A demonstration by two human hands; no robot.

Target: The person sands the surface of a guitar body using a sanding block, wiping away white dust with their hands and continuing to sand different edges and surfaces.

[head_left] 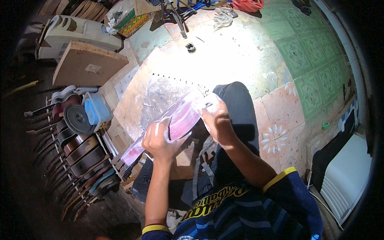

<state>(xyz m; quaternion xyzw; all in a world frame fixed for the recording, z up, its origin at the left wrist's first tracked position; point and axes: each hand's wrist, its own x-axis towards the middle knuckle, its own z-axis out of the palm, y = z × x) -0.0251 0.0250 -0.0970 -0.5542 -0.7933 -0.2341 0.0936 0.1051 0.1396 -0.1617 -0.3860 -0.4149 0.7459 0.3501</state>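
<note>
A long, flat, pinkish piece (185, 120), smeared with white dust, slants across my lap from lower left to upper right. My left hand (157, 138) is wrapped round its middle, thumb along the near edge. At the far end, my right hand (215, 118) presses closed fingers on the piece, and white powder coats them. Whether a pad or sheet lies under those fingers is hidden. Beneath the piece is a worn grey sheet (154, 100) on the floor, with a row of small dark marks along its far edge. My bent knee (236, 100) is beside my right hand.
At left stands a rack (70, 176) of pans and lids, with a blue tub (93, 110). A wooden panel (88, 66) leans before a pale appliance (86, 32). Ahead are a tripod (180, 26) and a small round container (190, 48). A white ribbed object (348, 176) stands at right.
</note>
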